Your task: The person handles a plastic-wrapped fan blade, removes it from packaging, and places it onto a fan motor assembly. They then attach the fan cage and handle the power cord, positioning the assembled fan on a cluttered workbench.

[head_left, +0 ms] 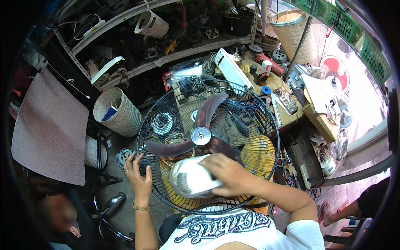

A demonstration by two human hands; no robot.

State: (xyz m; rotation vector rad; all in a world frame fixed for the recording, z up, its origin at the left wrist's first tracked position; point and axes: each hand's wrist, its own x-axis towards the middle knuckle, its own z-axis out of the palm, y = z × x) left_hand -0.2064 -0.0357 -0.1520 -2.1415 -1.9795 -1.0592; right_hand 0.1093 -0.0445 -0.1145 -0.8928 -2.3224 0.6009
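A round black wire fan grille lies in front of me, with a three-bladed brown fan blade in it and a silver hub at the centre. My right hand grips a white rounded housing over the near part of the grille. Part of that housing's edge is hidden under my fingers. At the grille's left rim is my left hand, fingers apart and holding nothing; whether it touches the wire I cannot tell. An open motor with copper windings shows partly behind the left blade.
Beyond the grille, a cluttered workbench carries tools, a blue tape roll and a red power tool. A wicker-look basket and a grey chair stand left. A person is at lower left; another person's foot shows at right.
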